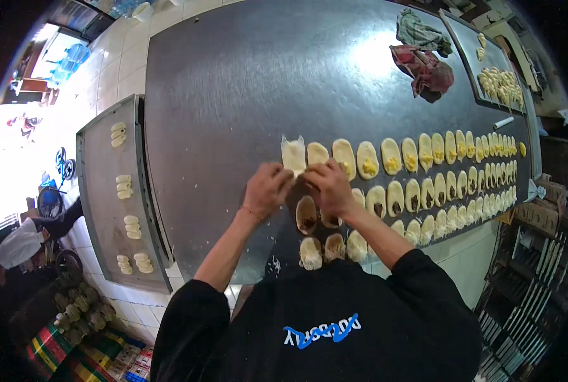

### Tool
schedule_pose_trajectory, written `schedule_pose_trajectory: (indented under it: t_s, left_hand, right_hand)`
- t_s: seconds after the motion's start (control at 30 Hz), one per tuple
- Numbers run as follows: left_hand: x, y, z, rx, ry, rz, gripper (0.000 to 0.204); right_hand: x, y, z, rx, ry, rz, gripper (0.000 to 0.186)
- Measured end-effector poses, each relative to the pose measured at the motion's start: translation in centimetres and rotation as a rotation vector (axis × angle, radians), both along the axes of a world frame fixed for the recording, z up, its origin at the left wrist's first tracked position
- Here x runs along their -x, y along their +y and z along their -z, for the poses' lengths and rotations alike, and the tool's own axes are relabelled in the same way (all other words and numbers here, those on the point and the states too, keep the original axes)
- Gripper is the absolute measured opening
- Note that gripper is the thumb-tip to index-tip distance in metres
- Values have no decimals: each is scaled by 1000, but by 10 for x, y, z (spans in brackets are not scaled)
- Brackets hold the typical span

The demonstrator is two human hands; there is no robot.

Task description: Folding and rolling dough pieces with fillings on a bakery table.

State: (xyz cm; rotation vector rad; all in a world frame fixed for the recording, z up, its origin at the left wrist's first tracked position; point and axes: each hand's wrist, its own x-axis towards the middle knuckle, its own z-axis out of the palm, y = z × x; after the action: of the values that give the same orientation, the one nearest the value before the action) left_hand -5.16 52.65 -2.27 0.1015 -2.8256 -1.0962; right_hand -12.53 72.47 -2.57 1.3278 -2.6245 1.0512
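Note:
My left hand [268, 190] and my right hand [330, 188] are together at the near end of a flat, stretched dough piece [293, 155], the leftmost of the far row. Both hands have their fingers pinched closed on its near edge. What lies under the fingertips is hidden. To its right runs a row of oval dough pieces with yellow filling [368, 167]. Nearer to me is a row with dark brown filling [306, 221], partly covered by my right hand and forearm. Nearest my body lies a row topped with pale shreds [310, 253].
A metal table [233, 95] bears the dough. On its far right lie green [421, 32] and red cloths [424, 70], a white rod [503, 123] and a tray of small dough pieces [468, 57]. Left of the table, another tray [99, 191] holds several dough rolls. A person's sleeve [64, 219] shows far left.

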Motion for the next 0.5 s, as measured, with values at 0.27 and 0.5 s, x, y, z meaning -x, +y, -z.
schedule_pose_trajectory:
  t_s: [0.27,0.5]
  left_hand:
    - [94,-35,8,219,109,-195,14]
    - [111,-25,16,91,228,-77,15]
  right_hand:
    - [75,-50,0,9,37,171,22]
    - [85,-52,4,-35,19,80,20]
